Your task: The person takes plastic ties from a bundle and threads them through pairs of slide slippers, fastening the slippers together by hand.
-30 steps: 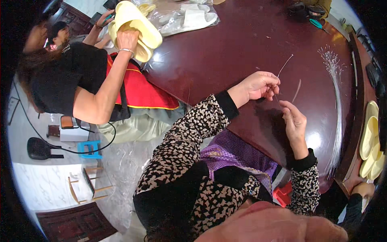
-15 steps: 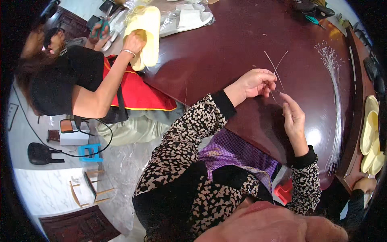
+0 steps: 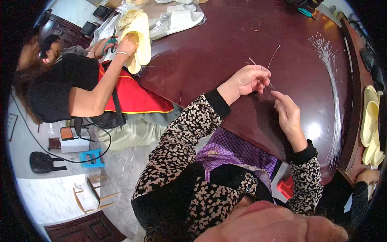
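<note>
Two thin, pale strings (image 3: 275,56) with small tips cross at my left hand (image 3: 253,80). Its thumb and fingers are pinched on them, and the upper ends stick out past the fingers. Below, the lower strand ends trail toward my right hand (image 3: 289,115). That hand's index finger is stretched out beside the strands with the thumb a little apart, and no firm hold shows. Both hands are above the dark red table (image 3: 225,52). Over to the right lies a long bundle of the same pale strings (image 3: 333,88), fanned out at its far end.
At left, a co-worker in a red apron (image 3: 139,97) holds a yellow slipper (image 3: 142,34) and teal-handled scissors (image 3: 109,45). White slippers (image 3: 183,21) in clear plastic lie at the back. Yellow slippers (image 3: 369,121) sit beyond the table's right edge. A teal-handled tool (image 3: 306,13) lies far right.
My left hand has turned slightly, and the strings' upper ends have shifted. My right hand has moved a little left, its index finger straighter. The whole view has shifted slightly.
</note>
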The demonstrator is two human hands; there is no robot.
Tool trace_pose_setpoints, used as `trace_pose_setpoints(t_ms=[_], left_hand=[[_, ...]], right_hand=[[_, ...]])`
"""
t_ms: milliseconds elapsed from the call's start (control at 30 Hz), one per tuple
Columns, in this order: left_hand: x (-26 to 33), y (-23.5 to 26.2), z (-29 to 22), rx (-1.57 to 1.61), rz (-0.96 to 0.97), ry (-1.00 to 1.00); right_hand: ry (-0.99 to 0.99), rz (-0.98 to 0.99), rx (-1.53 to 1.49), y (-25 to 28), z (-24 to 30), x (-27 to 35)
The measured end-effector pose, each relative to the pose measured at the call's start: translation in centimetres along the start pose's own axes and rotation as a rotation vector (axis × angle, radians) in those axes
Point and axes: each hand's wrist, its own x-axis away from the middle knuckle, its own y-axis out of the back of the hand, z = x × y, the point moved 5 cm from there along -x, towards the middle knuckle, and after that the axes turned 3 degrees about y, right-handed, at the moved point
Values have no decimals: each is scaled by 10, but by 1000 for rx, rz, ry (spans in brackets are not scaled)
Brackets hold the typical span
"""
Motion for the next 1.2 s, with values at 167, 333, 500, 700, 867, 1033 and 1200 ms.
trace_pose_setpoints(t_ms=[167, 333, 500, 700, 867, 1033, 1200], left_hand=[[-1, -2, -1, 7, 0, -7], [-3, -3, -4, -17, 7, -3], [-12, -3, -5, -41, -21, 1], [-25, -7, -13, -12, 1, -56], [-30, -9, -16, 29, -52, -64], [-32, -10, -20, -65, -100, -98], [-34, -10, -24, -198, -151, -126]], right_hand=[[39, 26, 36, 1, 0, -1], [39, 28, 43, 1, -3, -2], [-143, -24, -174, 11, -13, -5], [-284, -148, -376, 41, -23, -18], [-283, -175, -504, 47, -29, -21], [-290, -197, -538, 51, -37, -24], [-307, -227, -515, 55, -35, -25]])
